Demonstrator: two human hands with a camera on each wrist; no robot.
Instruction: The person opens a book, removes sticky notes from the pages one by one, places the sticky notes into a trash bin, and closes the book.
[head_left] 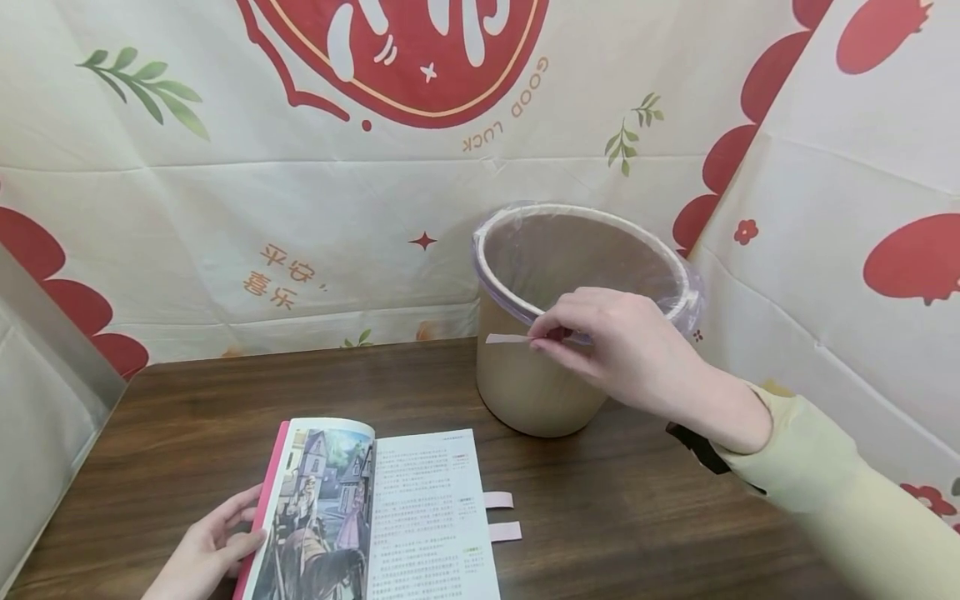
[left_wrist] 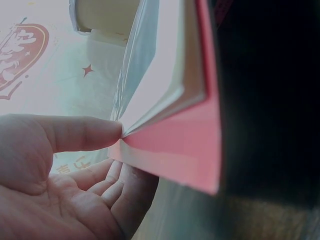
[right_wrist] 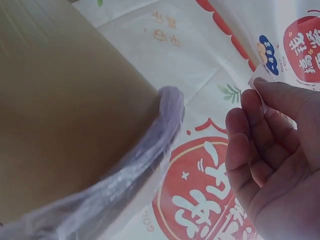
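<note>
An open book (head_left: 423, 500) with a pink cover lies on the table, an illustration on its left page and text on its right. My left hand (head_left: 210, 546) grips the book's left edge; the left wrist view shows the thumb (left_wrist: 85, 134) on the page edges and fingers behind the pink cover (left_wrist: 175, 155). My right hand (head_left: 615, 346) pinches a thin pale paper strip (head_left: 506, 338) between thumb and fingertips, in front of the bin's near rim. In the right wrist view the strip (right_wrist: 261, 75) shows at the thumb tip.
A beige trash bin (head_left: 528, 383) with a translucent purple liner (head_left: 480, 258) stands at the table's back right. Two pink paper tabs (head_left: 504, 531) stick out from the book's right edge. A patterned cloth (head_left: 375, 233) hangs behind the brown wooden table (head_left: 225, 408).
</note>
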